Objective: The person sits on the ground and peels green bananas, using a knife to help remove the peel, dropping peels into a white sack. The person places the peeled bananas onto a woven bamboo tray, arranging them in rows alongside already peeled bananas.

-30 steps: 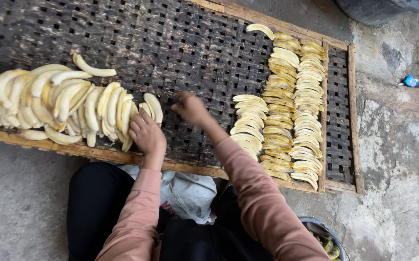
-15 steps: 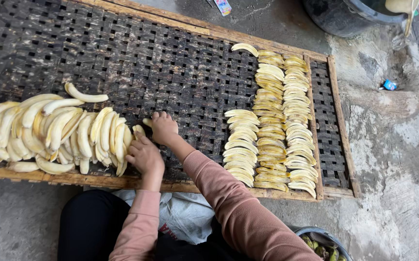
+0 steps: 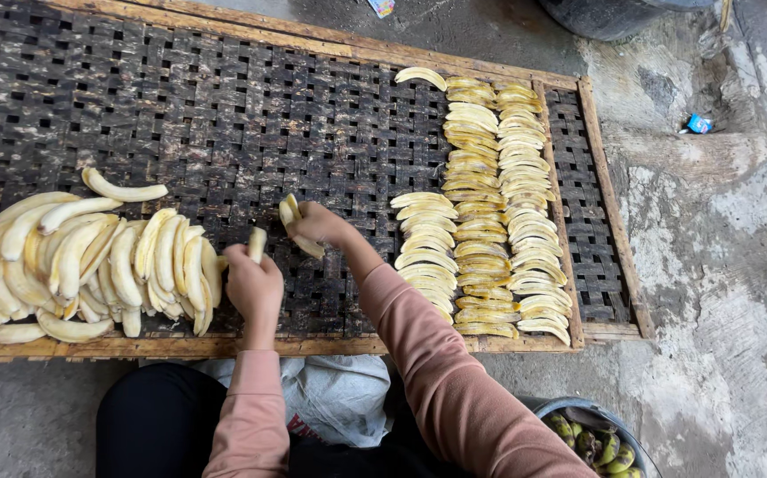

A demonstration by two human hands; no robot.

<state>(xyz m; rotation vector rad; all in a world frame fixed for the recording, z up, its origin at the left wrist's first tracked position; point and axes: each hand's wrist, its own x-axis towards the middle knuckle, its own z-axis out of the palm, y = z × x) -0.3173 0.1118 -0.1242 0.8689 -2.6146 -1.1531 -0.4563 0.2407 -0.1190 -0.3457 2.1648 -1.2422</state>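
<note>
Right hand [image 3: 319, 223] is closed around a peeled banana [image 3: 293, 217], holding it just above the dark woven drying rack [image 3: 224, 115]. Left hand [image 3: 253, 285] pinches a second banana piece [image 3: 258, 243], right beside the big heap of peeled bananas [image 3: 73, 257]. Over on the right, 3 neat rows of flattened banana slices [image 3: 489, 204] lie side by side.

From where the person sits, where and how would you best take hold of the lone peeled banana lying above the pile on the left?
Take the lone banana at its middle, from above, fingers across its narrow width. It lies flat on the woven tray, a little apart from the pile, curved with both ends turned up away from the person, so the middle looks the steadiest place. Peeled flesh probably bruises, so a light grip seems wise.
</note>
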